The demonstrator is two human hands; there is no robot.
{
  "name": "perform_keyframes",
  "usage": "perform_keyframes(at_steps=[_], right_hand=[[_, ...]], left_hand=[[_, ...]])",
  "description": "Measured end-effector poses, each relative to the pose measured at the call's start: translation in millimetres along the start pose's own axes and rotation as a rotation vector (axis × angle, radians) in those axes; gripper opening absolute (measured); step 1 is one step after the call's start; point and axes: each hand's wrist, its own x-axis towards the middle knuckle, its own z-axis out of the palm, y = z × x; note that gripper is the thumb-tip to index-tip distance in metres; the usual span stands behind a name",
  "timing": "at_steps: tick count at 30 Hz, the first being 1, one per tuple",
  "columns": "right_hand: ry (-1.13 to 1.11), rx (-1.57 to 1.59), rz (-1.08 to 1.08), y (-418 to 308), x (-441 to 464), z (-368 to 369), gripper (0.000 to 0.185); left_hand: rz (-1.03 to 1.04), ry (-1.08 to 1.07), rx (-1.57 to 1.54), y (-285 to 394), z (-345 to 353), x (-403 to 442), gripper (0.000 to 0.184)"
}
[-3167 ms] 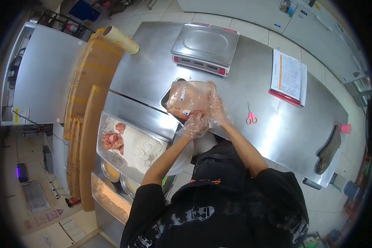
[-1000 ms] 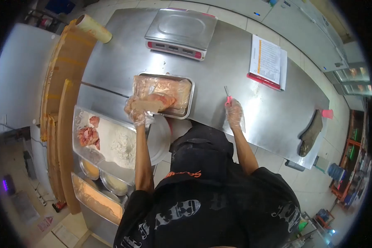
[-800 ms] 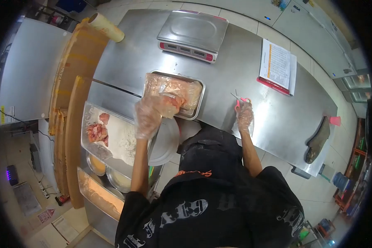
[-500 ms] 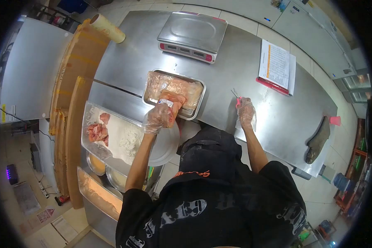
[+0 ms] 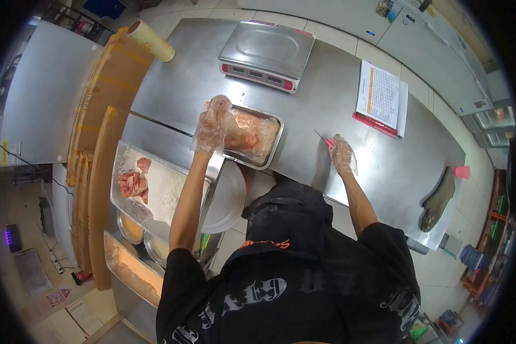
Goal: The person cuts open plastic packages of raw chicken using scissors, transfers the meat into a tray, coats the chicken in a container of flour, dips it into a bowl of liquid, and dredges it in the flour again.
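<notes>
My left hand (image 5: 214,119), in a clear plastic glove, is closed at the left end of a metal tray (image 5: 276,150). It seems to grip the end of a clear plastic bag of raw meat (image 5: 249,135) that lies in the tray; the glove and bag blend together there. On the right, my gloved right hand (image 5: 343,155) is closed around pink-handled scissors (image 5: 329,143), just above the steel table. Their blades point away to the upper left.
A digital scale (image 5: 265,54) stands behind the tray. Papers on a red clipboard (image 5: 378,97) lie at the right, a dark knife-shaped object (image 5: 439,200) farther out. Left are a flour bin (image 5: 160,183) with meat pieces, a film roll (image 5: 150,41) and cardboard (image 5: 106,92).
My left hand has moved up and away, from the tray's near edge to its left end. The meat bag lies lower in the tray. The scissors have turned slightly in my right hand.
</notes>
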Motion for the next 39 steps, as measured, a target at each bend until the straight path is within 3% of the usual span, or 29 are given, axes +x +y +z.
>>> perform_keyframes(at_steps=[3,6,7,9,11,12,14,16,18,22,24,26,29,32,36,38,39], right_hand=[[0.008,-0.009,-0.066,6.3,9.7,4.2,0.016],[-0.003,-0.016,-0.145,4.5,14.5,-3.3,0.021],[-0.001,-0.015,-0.201,0.2,18.9,-14.7,0.024],[-0.084,0.161,-0.209,-20.7,30.7,-40.7,0.028],[-0.172,0.340,-0.217,-53.7,46.4,-73.1,0.033],[-0.203,0.382,-0.315,-73.1,57.1,-89.4,0.037],[-0.230,0.431,-0.490,-109.6,72.4,-108.2,0.044],[-0.215,0.444,-0.563,-143.5,89.1,-114.3,0.048],[-0.282,0.375,-0.787,-176.5,106.7,-117.4,0.051],[-0.469,0.263,-0.753,-222.4,134.9,-149.5,0.056],[-0.382,0.243,-0.910,-236.4,149.3,-132.9,0.048],[-0.407,0.308,-0.951,-242.3,156.1,-128.3,0.042],[-0.462,0.441,-0.981,-247.1,158.8,-126.8,0.034],[-0.481,0.535,-0.948,-252.8,156.9,-112.3,0.033],[-0.247,0.477,-0.959,-271.4,147.5,-98.4,0.041],[-0.331,0.456,-0.985,-274.7,151.9,-98.6,0.045],[-0.326,0.462,-0.977,-278.1,151.4,-103.5,0.045]], left_hand=[[0.188,-0.051,0.053,9.5,-10.6,26.4,0.026],[-0.081,-0.362,-0.215,13.2,-19.6,39.7,0.013],[0.022,-0.526,0.003,6.9,-17.4,45.2,0.009],[0.123,-0.686,0.232,-6.4,-16.9,55.0,0.009],[0.033,-0.900,0.123,-16.8,-21.0,63.4,0.022],[0.033,-0.905,0.130,-24.5,-23.8,64.6,0.022],[-0.320,-0.904,-0.468,-37.6,-28.7,66.2,0.025],[-0.238,-0.885,-0.389,-33.2,-30.3,72.4,0.023],[-0.154,-0.868,-0.308,-26.7,-33.4,75.8,0.021],[-0.010,-0.755,-0.288,-16.0,-34.3,73.9,0.015],[0.042,-0.729,-0.209,-10.5,-37.3,72.8,0.010],[0.151,-0.588,0.038,-3.6,-46.5,70.8,0.011],[0.213,-0.578,0.332,3.0,-56.4,69.6,0.012],[0.218,-0.546,0.384,-9.0,-51.7,60.5,0.013],[0.291,-0.458,0.310,-15.3,-46.6,57.7,0.013],[0.099,-0.627,0.328,-13.6,-45.0,62.0,0.014],[0.110,-0.632,0.330,-21.1,-40.8,59.7,0.014]])
